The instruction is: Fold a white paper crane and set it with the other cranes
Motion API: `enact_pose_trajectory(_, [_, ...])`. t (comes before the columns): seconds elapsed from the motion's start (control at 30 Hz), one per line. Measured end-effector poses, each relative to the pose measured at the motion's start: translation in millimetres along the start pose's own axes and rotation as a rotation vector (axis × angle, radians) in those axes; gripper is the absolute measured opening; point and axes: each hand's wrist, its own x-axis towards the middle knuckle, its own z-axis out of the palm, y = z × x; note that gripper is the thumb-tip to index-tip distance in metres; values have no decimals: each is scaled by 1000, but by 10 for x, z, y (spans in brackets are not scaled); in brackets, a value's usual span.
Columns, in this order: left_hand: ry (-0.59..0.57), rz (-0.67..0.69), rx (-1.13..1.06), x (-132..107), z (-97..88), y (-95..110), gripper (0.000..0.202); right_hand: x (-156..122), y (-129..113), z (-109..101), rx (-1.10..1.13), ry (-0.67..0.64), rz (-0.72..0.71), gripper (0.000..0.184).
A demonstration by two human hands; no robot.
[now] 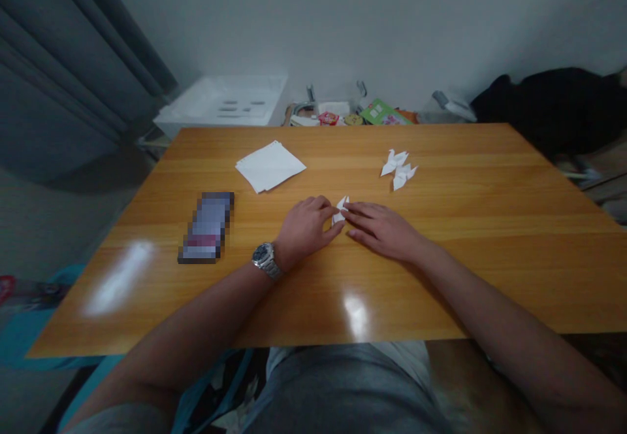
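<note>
Near the middle of the table, a small folded white paper piece (340, 214) with a pointed upper tip stands between my hands. My left hand (306, 225) is closed on its left side, thumb and forefinger at the paper. From the right, my right hand (385, 230) grips the other side with its fingertips, its fingers rather straight. Part of the paper is hidden behind the fingers. Farther back on the right lie two finished-looking white paper cranes, one crane (394, 162) just behind the other crane (404, 176).
A stack of white paper sheets (271, 166) lies at the back left of the wooden table (470, 225). A pixelated phone-like device (206, 228) rests left of my left hand. Beyond the far edge are a white bin (225, 104), a green packet (385, 112) and a black cloth-like heap (548, 107).
</note>
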Motion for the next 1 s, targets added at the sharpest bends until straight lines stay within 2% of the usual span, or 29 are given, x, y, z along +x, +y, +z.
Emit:
enact_pose_trajectory(0.23, [64,-34,-87,5,107,-111,27,29,-36,3,6,45,-14,42])
enact_pose_trajectory(0.43, [56,-15,-152,-3,132,-155,20,36,-55,1,51,130,-13,35])
enact_pose_trajectory(0.57, [40,-20,-181,-3,118,-122,17,51,-55,6,175,249,43,27])
enact_pose_trajectory(0.7, [19,-18,-206,-6,96,-91,17,68,-56,46,315,336,146,32])
enact_pose_trajectory(0.83, [7,-5,-228,-2,81,-69,16,78,-77,107,435,315,268,35])
enact_pose_trajectory(1.0, [13,47,-306,-7,87,-24,13,84,-87,141,471,272,293,24])
